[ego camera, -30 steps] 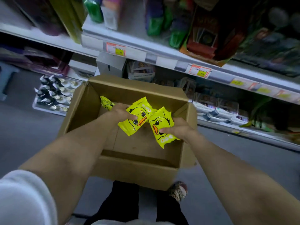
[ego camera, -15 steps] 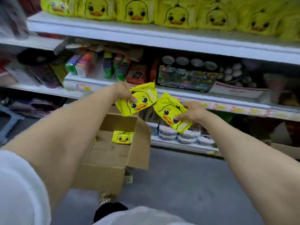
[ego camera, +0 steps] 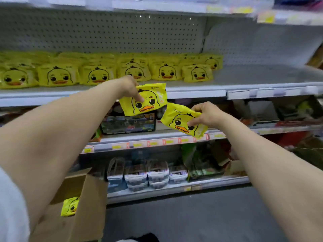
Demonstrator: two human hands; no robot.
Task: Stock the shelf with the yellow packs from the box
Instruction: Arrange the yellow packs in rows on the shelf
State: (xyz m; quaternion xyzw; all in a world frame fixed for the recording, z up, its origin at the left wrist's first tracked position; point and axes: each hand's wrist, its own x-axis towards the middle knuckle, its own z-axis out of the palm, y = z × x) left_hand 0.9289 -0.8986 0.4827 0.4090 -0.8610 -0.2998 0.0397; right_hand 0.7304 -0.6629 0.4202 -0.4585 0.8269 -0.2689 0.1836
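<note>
Two yellow packs are up in the air, one in each hand. The left hand (ego camera: 128,87) holds the left pack (ego camera: 151,106) by its top left corner. One finger lies on the duck's face, so this grip is closed on the pack. The right hand (ego camera: 205,114) holds the right pack (ego camera: 175,119) by its right side. Its fingers curl over the top and pinch the front, so this grip is closed on its pack too.

The right pack is at 4 o'clock from the left pack and is tilted. Their corners are very close, but I cannot tell if they touch. Both packs are in front of the shelf (ego camera: 244,79), just below its front edge, and not on it.

The shelf runs across the view at 12 o'clock, with a grey wall (ego camera: 104,32) full of small holes behind it. A row (ego camera: 59,75) of the same duck packs stands on the shelf with the faces out. The row goes from 9 o'clock to a bit past the middle, and more packs stand behind the front ones.

At 7 o'clock, low down, is the brown box (ego camera: 90,194), partly hidden by the left arm. A third pack (ego camera: 70,206) lies in it.

Small tubs (ego camera: 148,175) sit on a lower shelf at 6 o'clock. The dark floor (ego camera: 192,219) is at 5 o'clock. A white sleeve (ego camera: 10,206) shows at 8 o'clock.
</note>
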